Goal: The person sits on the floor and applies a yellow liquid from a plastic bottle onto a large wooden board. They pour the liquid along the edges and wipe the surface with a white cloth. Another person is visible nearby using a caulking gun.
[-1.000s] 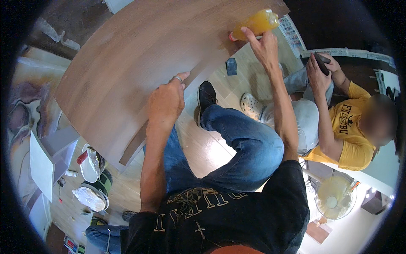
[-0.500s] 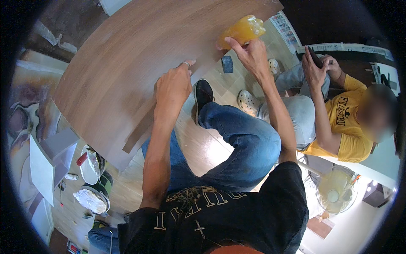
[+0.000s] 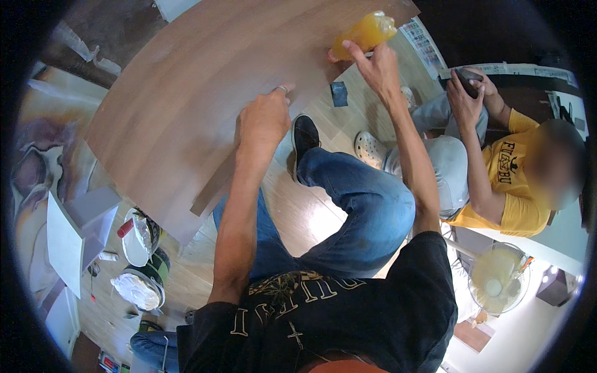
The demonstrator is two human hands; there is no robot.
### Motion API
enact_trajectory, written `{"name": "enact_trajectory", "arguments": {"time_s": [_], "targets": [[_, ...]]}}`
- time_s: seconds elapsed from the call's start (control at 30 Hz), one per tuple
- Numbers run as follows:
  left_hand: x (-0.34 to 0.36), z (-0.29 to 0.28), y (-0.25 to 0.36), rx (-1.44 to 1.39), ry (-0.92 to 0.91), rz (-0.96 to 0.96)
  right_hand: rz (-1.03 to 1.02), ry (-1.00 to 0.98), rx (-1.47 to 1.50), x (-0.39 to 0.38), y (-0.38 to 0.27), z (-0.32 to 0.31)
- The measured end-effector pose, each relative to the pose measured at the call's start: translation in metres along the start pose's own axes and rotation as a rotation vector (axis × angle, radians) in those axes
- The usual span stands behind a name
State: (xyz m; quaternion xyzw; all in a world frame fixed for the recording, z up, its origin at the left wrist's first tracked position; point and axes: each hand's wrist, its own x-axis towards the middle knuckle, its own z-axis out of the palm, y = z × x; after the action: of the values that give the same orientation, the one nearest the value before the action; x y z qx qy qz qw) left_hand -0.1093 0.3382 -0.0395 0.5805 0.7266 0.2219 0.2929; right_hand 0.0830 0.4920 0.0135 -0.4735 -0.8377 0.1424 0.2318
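Observation:
A large brown wood-grain board [image 3: 180,105] fills the upper left and middle. My left hand [image 3: 266,118] is closed at its near edge, a ringed finger stretched along the surface; the other fingertips are hidden. Below that hand, a darker brown strip [image 3: 214,183] runs along the board's edge. My right hand [image 3: 378,68] grips a clear plastic bottle [image 3: 367,34] with yellow-orange contents. Tilted, the bottle lies over the board's right edge, its narrow reddish end pointing down and left. Whether that end touches the board, I cannot tell.
On the right, a person in a yellow shirt [image 3: 504,168] sits holding a dark object [image 3: 467,82]. A dark flat piece [image 3: 339,94] lies on the tiled floor. Open buckets [image 3: 140,292] and a white panel [image 3: 65,245] stand left. A fan [image 3: 494,283] is at lower right.
My right hand and the bottle have moved slightly farther away along the board's edge. The left hand keeps its place at the edge. The seated person's dark object has turned a little.

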Motion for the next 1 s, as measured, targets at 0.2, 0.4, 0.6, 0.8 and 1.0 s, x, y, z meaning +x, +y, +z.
{"name": "enact_trajectory", "arguments": {"time_s": [0.2, 0.4, 0.6, 0.8, 1.0], "targets": [[0.005, 0.014, -0.019, -0.053, 0.076, 0.065, 0.044, -0.061, -0.075, -0.006, -0.027, 0.005], [0.003, 0.003, 0.001, -0.03, 0.005, 0.025, -0.085, 0.0, 0.082, -0.019, -0.002, -0.001], [0.013, 0.009, -0.006, -0.031, 0.048, 0.065, 0.215, 0.414, 0.66, 0.001, 0.063, -0.046], [0.02, 0.007, -0.001, -0.119, -0.012, -0.004, 0.382, 0.285, 1.147, -0.027, 0.053, -0.028], [0.02, 0.007, 0.004, -0.036, -0.008, 0.032, 0.458, 0.208, 1.107, -0.05, 0.024, 0.02]]}}
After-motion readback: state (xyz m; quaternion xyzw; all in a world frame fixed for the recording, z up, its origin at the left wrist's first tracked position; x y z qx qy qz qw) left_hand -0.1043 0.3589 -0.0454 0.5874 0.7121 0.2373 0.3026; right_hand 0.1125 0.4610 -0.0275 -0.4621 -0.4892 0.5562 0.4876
